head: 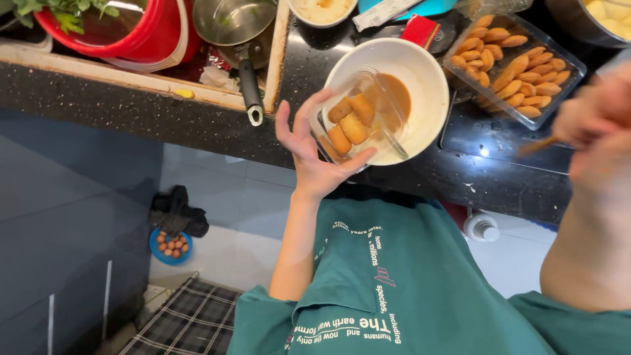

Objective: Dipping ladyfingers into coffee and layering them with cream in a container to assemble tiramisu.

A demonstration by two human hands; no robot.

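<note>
1. The black speckled countertop runs across the top of your view; its far side is cut off by the frame edge, and your green shirt covers the floor below it.
2. The clear tray of golden fried rolls sits on the counter to your right, its upper corner hidden by other containers.
3. The white bowl stands between that tray and the sink; the tilted container hides much of its inside, so only a patch of brown sauce shows.
4. The small clear plastic container is tipped over the near rim of the bowl, with four rolls inside it.
5. Your left hand clamps this container from below: thumb along its near edge, fingers spread up its left side.
6. Your right hand is blurred, close to the camera and partly cut off. It seems closed on a thin wooden stick, but you cannot tell the grip exactly.
</note>
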